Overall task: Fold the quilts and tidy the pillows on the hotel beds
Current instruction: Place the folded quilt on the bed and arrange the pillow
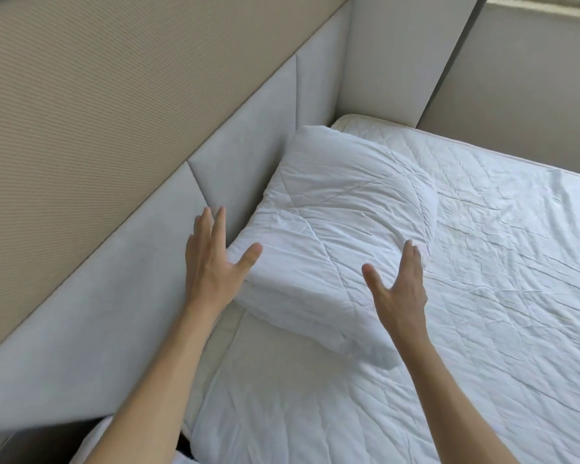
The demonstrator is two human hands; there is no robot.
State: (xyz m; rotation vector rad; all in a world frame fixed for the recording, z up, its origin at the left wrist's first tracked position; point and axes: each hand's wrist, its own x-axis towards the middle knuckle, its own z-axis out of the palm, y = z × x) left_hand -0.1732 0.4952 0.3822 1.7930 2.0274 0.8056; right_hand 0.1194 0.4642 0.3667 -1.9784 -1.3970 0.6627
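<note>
Folded white quilt (335,229) lies at head of bed (482,296), against grey padded headboard (114,296). Left hand (215,259) flat-fingered at quilt's headboard-side edge, thumb on fabric. Right hand (399,286) spread, hovering beside quilt's other edge; contact unclear.

No readable text, no labels, no brand marks, no numbers, no signs on any surface
</note>
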